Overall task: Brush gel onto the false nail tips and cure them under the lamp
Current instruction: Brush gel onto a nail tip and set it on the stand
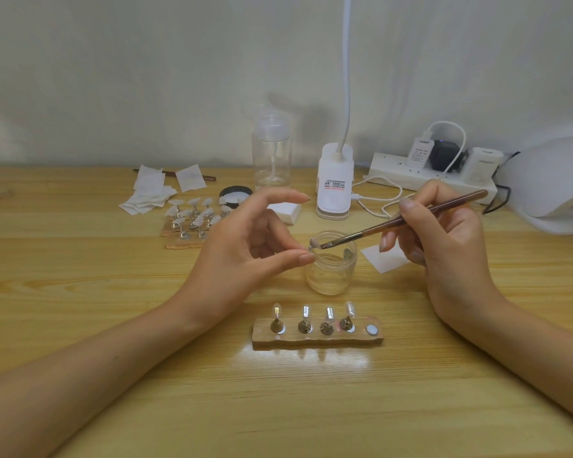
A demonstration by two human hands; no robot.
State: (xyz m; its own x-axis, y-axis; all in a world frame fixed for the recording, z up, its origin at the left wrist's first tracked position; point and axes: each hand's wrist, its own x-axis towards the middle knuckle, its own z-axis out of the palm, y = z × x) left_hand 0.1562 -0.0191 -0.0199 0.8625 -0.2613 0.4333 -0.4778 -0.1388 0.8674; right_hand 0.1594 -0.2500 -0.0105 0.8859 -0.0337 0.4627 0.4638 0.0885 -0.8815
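My left hand (248, 246) pinches a small stand with a false nail tip (313, 242) between thumb and fingers, over the open clear gel jar (331, 269). My right hand (444, 233) grips a brown brush (401, 219); its bristles touch the held tip. In front, a wooden holder (318, 337) carries several nail tips on metal stands, with its rightmost magnet spot bare. The white curing lamp (553, 183) sits at the far right edge of the table.
A second wooden holder (187, 241) with several tips stands behind my left hand. Wipes (153, 190), a clear pump bottle (272, 157), a black-rimmed lid (235, 195), a white clip lamp (334, 183), a power strip (427, 173) and a white paper square (382, 257) lie further back.
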